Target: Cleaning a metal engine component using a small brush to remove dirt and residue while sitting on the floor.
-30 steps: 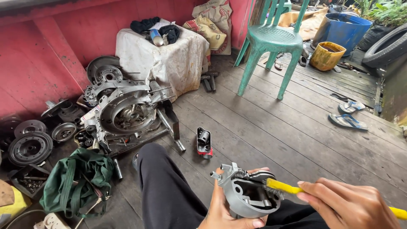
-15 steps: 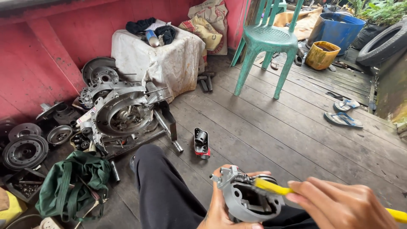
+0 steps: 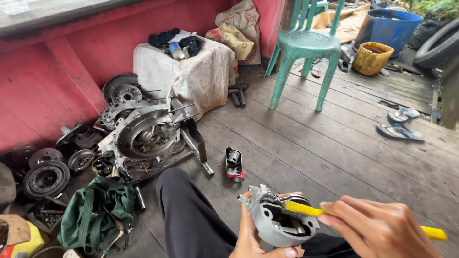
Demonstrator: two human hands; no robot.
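Left hand (image 3: 258, 239) still grips the grey housing (image 3: 279, 222); right hand (image 3: 377, 229), closed on the yellow tool (image 3: 306, 209), has pushed it deeper inside.

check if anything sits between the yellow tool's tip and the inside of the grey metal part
Nothing visible does. The right hand holds the yellow-handled tool with its tip already at the open cavity of the grey metal part, which the left hand cradles from below.
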